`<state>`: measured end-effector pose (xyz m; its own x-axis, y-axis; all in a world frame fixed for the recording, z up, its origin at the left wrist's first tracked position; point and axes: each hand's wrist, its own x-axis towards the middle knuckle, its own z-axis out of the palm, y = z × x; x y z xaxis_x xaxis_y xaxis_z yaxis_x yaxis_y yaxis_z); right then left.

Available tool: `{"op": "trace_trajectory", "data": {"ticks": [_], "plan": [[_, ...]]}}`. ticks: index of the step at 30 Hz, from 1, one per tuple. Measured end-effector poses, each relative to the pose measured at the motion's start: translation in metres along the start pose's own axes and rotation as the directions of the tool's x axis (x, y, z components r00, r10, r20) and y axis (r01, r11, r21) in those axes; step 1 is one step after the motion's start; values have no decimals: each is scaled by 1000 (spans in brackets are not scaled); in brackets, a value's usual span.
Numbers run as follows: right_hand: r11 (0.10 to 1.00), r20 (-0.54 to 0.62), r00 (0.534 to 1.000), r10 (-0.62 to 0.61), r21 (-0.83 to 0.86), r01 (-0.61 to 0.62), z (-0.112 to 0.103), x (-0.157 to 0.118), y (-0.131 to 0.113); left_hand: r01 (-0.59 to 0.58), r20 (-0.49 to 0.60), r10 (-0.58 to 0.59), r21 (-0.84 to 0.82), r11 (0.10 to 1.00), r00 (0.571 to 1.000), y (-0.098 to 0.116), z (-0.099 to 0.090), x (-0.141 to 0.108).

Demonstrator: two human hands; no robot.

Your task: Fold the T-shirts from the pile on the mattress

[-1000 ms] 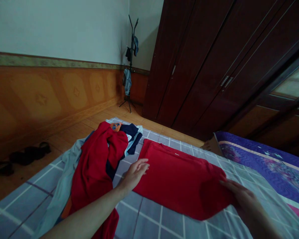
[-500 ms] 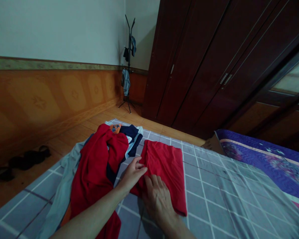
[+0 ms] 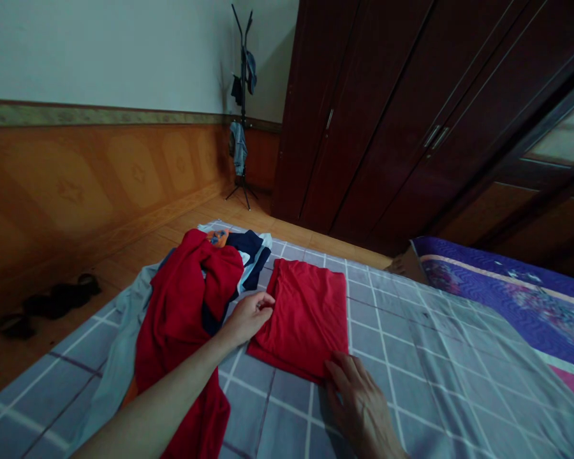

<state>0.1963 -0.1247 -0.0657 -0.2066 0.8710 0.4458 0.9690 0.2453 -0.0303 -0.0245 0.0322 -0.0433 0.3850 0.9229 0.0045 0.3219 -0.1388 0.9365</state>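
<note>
Flanking flat-folded red fabric rectangle [image 3: 310, 319] with loosely curled left hand [image 3: 247, 319], half-open right hand [image 3: 358, 396]; can't tell if gripping. Leaving rumpled red-and-navy clothes heap [image 3: 179, 306] unfolded.

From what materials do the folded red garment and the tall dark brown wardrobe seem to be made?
Folded red garment: soft matte fabric, perhaps cotton, judging by its fine wrinkles. Tall dark brown wardrobe: probably varnished wood or board, given its smooth, faintly shiny doors.

Two hands, set apart
Left hand [image 3: 249, 317]: fingers [image 3: 264, 297] curled above the thumb [image 3: 265, 314], forearm [image 3: 157, 401] stretched behind; right hand [image 3: 358, 394]: back up, fingers bent.
</note>
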Motion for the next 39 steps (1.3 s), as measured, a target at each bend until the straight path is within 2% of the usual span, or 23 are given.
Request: {"op": "trace_trajectory", "data": {"ticks": [4, 6, 10, 14, 19, 23, 26, 29, 32, 34, 36, 39], "plan": [[1000, -15, 1000, 12, 6, -12, 0, -5, 4, -65, 38, 54, 374, 925, 998, 4, 3, -7], [1000, -19, 1000, 16, 0, -16, -1, -7, 7, -58, 35, 47, 470, 881, 998, 6, 3, -8], [999, -25, 999, 32, -15, -32, -6, -10, 12, -36, 75, 0, 481, 876, 997, 2, -6, -8], [996, 17, 997, 76, -57, -74, -10, -14, 9, -19, 79, -33, 582, 813, 996, -4, -10, -20], [996, 22, 996, 82, -41, -81, -9, -20, 7, 5, 56, -52, 629, 778, 997, 0, 1, -38], [994, 32, 994, 107, 26, -108, -13, -14, 10, -5, 56, -32, 558, 830, 998, 6, 9, -38], [989, -1, 991, 131, 74, -131, -30, -11, 13, 12, 59, -39, 393, 919, 997, 13, 10, -44], [987, -4, 991, 132, 98, -131, -54, -26, 14, 27, 127, -61, 257, 966, 990, 19, 8, -68], [986, 111, 994, 9, 163, -27, -74, -55, 13, 21, 233, -112, 362, 932, 966, 21, 3, -98], [978, 170, 984, -53, 210, 16, -82, -68, 14, 2, 232, -126, 470, 882, 964, 24, 0, -106], [975, 185, 982, -25, 223, -17, -87, -65, 14, -29, 179, -80, 537, 843, 981, 31, 0, -99], [966, 175, 983, 47, 244, -89, -85, -34, 10, -109, 95, 63, 615, 781, 993, 41, 6, -68]]}}
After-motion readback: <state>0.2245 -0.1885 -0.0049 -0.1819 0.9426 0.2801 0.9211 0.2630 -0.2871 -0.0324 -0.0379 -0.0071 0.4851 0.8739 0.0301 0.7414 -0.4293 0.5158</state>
